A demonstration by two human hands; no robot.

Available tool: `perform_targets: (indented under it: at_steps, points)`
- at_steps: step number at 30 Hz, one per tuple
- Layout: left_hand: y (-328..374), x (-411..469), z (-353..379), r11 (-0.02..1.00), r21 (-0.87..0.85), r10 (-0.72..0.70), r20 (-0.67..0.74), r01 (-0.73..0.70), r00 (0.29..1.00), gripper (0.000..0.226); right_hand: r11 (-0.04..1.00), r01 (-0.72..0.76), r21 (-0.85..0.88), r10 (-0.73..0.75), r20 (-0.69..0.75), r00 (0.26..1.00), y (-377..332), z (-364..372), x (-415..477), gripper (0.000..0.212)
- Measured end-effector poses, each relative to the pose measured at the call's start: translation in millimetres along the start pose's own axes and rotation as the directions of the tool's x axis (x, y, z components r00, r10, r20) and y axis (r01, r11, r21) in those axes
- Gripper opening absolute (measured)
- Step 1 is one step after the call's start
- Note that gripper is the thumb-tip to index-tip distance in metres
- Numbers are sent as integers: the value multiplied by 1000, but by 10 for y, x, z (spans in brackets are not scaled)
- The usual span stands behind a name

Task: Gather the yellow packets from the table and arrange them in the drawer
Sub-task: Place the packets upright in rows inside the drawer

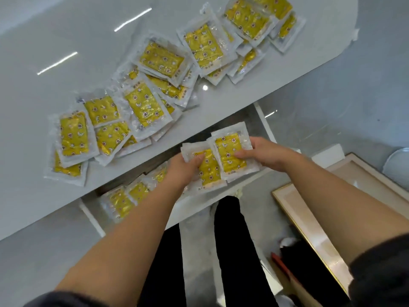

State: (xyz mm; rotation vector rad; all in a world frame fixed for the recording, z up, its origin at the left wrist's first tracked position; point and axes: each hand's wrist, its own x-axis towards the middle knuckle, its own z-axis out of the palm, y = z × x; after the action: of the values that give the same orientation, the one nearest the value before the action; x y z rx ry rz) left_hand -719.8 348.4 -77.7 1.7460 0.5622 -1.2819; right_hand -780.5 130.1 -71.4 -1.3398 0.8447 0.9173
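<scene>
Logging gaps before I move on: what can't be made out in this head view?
Drawer inside, head view: mostly hidden by the table edge, left hand, right hand and the held packets; its packets cannot be counted.
Table pile: overlapping packets cover those beneath; the top edge cuts the farthest.
Packet print: too small and blurred.

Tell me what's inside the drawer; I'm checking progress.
Yellow packets lie overlapping at the left end of the drawer. The left hand and right hand, with the held packets, hide its middle, so nothing can be seen there.
</scene>
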Motion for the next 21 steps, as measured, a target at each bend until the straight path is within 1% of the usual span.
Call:
perform_targets:
  at_steps: [1, 2, 4, 5, 7, 9, 12, 14, 15, 18, 19, 20, 21]
  points:
    - [-65, 84, 109, 999, -34, -12, -59, 10, 998, 34, 997, 4, -82, -7, -31, 999, 50, -94, 65, 27]
    - [-126, 179, 220, 999, -53, -12, -115, 6, 993, 45, 990, 11, -139, -21, -73, 997, 94, -168, 138, 25]
    - [-216, 395, 412, 1000, -28, 7, -190, -12, 982, 72, 978, 13, -206, -51, -180, 982, 177, -268, 324, 25]
    - [-233, 501, 489, 1000, 14, 11, -215, -8, 977, 75, 970, 10, -243, -68, -229, 971, 209, -298, 423, 27]
    - [-276, 730, 590, 992, 123, 34, -247, -4, 968, 71, 942, -10, -335, -91, -284, 954, 275, -328, 626, 30]
    - [-322, 950, 648, 972, 235, 63, -238, -5, 969, 66, 898, -45, -438, -99, -299, 949, 338, -328, 797, 31]
    - [-345, 1208, 668, 911, 411, 115, -217, -15, 969, 53, 837, -108, -536, -102, -346, 933, 464, -293, 1044, 30]
    - [-341, 1312, 644, 832, 555, 159, -208, -18, 965, 45, 800, -157, -579, -110, -400, 910, 535, -281, 1167, 34]
    - [-332, 1343, 625, 773, 634, 190, -201, -20, 961, 42, 788, -177, -590, -110, -417, 902, 550, -284, 1199, 35]
    - [-309, 1379, 598, 538, 843, 317, -175, -25, 932, 36, 777, -193, -599, -111, -432, 895, 538, -305, 1240, 39]
    - [-304, 1384, 606, 465, 885, 369, -152, -40, 917, 38, 774, -191, -604, -116, -431, 895, 533, -308, 1249, 41]
    - [-293, 1386, 625, 413, 908, 409, -118, -68, 905, 43, 768, -190, -612, -123, -432, 894, 530, -305, 1257, 43]
    - [-286, 1387, 651, 382, 919, 426, -80, -99, 901, 50, 761, -193, -619, -128, -435, 891, 527, -294, 1257, 46]
